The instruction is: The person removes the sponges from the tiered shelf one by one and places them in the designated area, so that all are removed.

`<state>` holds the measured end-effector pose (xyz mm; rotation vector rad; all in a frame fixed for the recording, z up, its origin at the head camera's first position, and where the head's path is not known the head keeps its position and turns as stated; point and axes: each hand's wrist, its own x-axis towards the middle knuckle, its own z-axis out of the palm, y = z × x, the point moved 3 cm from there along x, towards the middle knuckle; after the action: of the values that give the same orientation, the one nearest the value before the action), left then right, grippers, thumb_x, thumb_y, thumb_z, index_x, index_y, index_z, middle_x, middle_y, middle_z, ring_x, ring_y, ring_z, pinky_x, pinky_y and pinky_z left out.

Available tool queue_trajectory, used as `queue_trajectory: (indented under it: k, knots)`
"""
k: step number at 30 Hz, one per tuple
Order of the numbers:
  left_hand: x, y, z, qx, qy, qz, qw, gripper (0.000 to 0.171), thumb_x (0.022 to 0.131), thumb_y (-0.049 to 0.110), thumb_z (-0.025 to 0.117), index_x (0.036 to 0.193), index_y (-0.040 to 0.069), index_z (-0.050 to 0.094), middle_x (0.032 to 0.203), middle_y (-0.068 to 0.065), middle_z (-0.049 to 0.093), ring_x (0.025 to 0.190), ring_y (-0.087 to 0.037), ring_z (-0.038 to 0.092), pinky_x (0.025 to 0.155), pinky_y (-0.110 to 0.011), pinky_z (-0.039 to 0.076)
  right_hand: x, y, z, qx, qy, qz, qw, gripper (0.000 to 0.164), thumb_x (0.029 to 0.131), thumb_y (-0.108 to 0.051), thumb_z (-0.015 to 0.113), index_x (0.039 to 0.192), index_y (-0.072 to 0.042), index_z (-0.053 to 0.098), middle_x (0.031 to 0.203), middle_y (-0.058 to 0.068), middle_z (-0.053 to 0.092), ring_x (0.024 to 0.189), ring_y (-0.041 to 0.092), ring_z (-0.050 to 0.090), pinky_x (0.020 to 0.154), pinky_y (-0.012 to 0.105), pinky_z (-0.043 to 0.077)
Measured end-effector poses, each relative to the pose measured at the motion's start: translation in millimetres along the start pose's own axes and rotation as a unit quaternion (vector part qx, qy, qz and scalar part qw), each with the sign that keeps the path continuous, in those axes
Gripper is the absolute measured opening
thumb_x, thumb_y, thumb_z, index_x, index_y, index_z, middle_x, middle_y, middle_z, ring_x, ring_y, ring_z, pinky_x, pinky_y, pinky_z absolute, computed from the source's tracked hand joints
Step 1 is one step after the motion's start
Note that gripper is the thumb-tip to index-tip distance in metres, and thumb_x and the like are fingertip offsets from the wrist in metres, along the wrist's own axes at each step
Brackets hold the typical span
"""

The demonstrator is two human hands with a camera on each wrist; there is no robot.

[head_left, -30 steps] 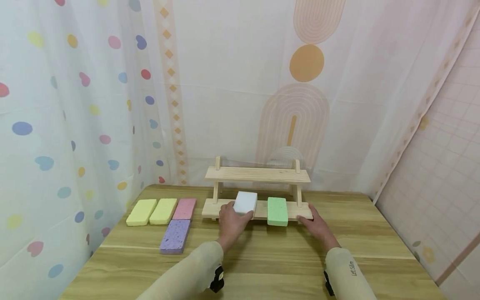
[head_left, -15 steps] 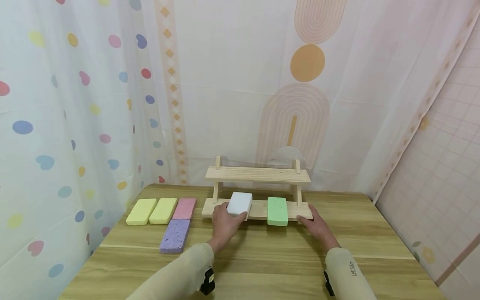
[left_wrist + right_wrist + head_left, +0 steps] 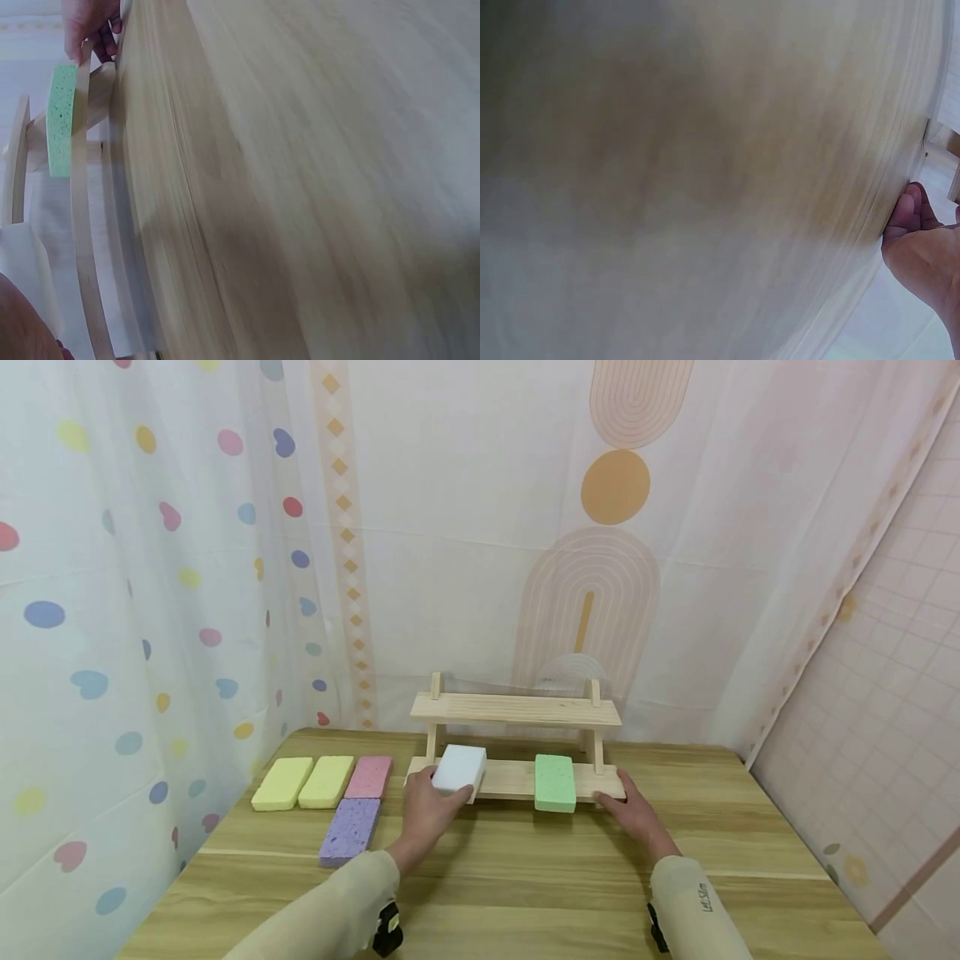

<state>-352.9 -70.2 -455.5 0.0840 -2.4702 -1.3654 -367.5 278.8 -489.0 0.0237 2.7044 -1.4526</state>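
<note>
My left hand [image 3: 426, 812] holds a white sponge block [image 3: 460, 768] between thumb and fingers, at the left part of the lower board of a two-tier wooden shelf [image 3: 510, 783]. Whether the block touches the board I cannot tell. On the same board, right of the middle, lies a green sponge [image 3: 554, 783], its near end jutting past the front edge; the left wrist view also has this green sponge [image 3: 60, 120]. My right hand [image 3: 637, 814] grips the right end of the lower board, thumb on top. In the right wrist view the right hand [image 3: 926, 251] shows only at the edge.
Left of the shelf, two yellow sponges [image 3: 282, 783] and a pink sponge [image 3: 369, 777] lie side by side on the wooden table [image 3: 525, 893]. A purple sponge [image 3: 350, 832] lies in front of the pink one. Behind the table hangs a patterned curtain [image 3: 450, 527].
My left hand has moved left along the lower board with the white sponge block, away from the green sponge. My right hand has stayed at the board's end.
</note>
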Motion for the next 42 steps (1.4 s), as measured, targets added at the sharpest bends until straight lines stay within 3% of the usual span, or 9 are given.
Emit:
queue_trajectory:
  k: [9,18,25,33,36,42]
  knots:
    - [-0.2,-10.6,-23.4,-0.021,-0.014,0.009,0.9997,0.063,0.081,0.025,0.079,0.124,-0.013,0.053,0.113,-0.024,0.057,0.101,-0.034,0.057,0.084,-0.049,0.051,0,1,1,-0.004,0.006,0.0,1.0,0.091,0.098,-0.05,0.054,0.159,-0.005,0.003,0.158,0.031,0.013,0.143,0.051,0.014,0.112,0.065,0.017]
    - [7.9,-29.3,-48.7,0.025,0.011,0.01,0.9996,0.068,0.08,0.028,0.081,0.129,-0.012,0.055,0.115,-0.026,0.057,0.105,-0.036,0.053,0.085,-0.051,0.049,0,3,1,0.003,0.002,0.007,1.0,0.09,0.099,-0.048,0.054,0.159,-0.006,0.002,0.159,0.03,0.011,0.144,0.05,0.013,0.112,0.064,0.016]
    - [10.5,-37.3,-69.4,0.019,0.028,0.03,0.999,0.058,0.08,0.023,0.081,0.121,-0.012,0.059,0.109,-0.025,0.066,0.097,-0.034,0.061,0.08,-0.048,0.051,1,4,2,0.003,0.001,0.014,1.0,0.09,0.099,-0.049,0.054,0.159,-0.007,0.002,0.159,0.031,0.011,0.143,0.051,0.012,0.112,0.065,0.016]
    - [6.2,-45.7,-90.5,0.026,0.009,-0.011,0.9996,0.072,0.085,0.029,0.077,0.133,-0.016,0.048,0.124,-0.031,0.051,0.11,-0.041,0.051,0.089,-0.052,0.047,-1,1,1,0.001,0.003,0.013,1.0,0.089,0.099,-0.049,0.054,0.159,-0.007,0.003,0.159,0.03,0.011,0.143,0.051,0.013,0.112,0.065,0.016]
    - [6.4,-51.0,-98.8,0.042,0.013,-0.011,0.999,0.074,0.085,0.031,0.077,0.133,-0.017,0.048,0.124,-0.033,0.051,0.109,-0.042,0.053,0.088,-0.053,0.047,-3,-2,1,0.0,0.002,0.012,1.0,0.089,0.099,-0.049,0.053,0.159,-0.007,0.003,0.159,0.03,0.011,0.143,0.051,0.014,0.112,0.065,0.017]
    - [6.5,-63.0,-114.7,0.056,0.027,-0.008,0.998,0.062,0.084,0.031,0.078,0.122,-0.014,0.058,0.112,-0.028,0.061,0.098,-0.037,0.06,0.08,-0.048,0.05,-4,-2,0,0.004,0.0,0.012,1.0,0.089,0.099,-0.049,0.053,0.159,-0.007,0.002,0.16,0.03,0.011,0.144,0.05,0.013,0.112,0.064,0.017]
